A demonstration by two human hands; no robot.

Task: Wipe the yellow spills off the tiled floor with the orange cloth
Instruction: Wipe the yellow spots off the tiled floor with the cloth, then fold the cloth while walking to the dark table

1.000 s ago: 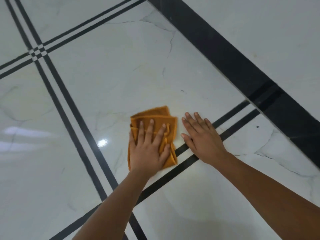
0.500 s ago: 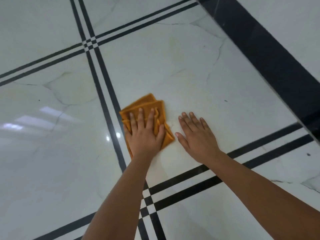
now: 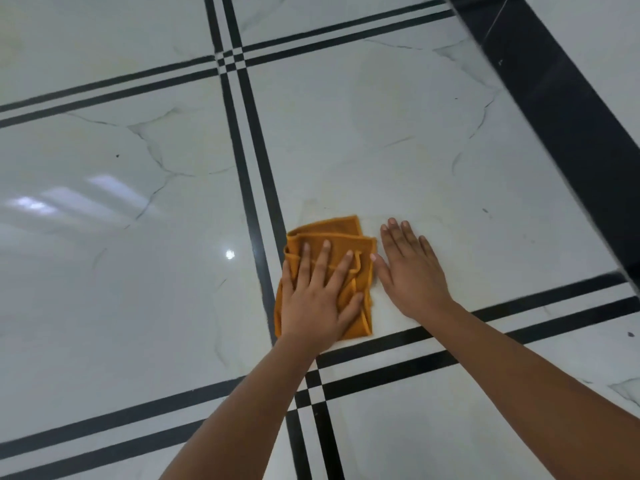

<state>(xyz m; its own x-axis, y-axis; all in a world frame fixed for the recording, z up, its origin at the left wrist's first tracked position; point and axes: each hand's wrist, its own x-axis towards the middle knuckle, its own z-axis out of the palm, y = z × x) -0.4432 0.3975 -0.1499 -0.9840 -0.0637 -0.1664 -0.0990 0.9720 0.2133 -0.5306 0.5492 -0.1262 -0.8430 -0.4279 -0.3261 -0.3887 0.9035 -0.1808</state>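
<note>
The folded orange cloth (image 3: 341,230) lies flat on the glossy white marble tile (image 3: 381,133), just right of a pair of black stripes. My left hand (image 3: 317,299) presses down on it with fingers spread, covering its lower half. My right hand (image 3: 412,275) rests palm down on the bare tile right beside the cloth, fingers apart, holding nothing. A faint yellowish smear (image 3: 311,207) shows on the tile just beyond the cloth's far edge.
Double black stripes cross just in front of my arms (image 3: 313,386) and again farther off (image 3: 230,60). A wide black band (image 3: 561,109) runs along the right. Another faint yellow tint (image 3: 10,46) shows at the far left. Light glints off the left tile (image 3: 229,254).
The cloth under my left hand has slid from over the cross stripes onto the tile beside the lengthwise stripes. My right hand moved along with it, and the view shifted.
</note>
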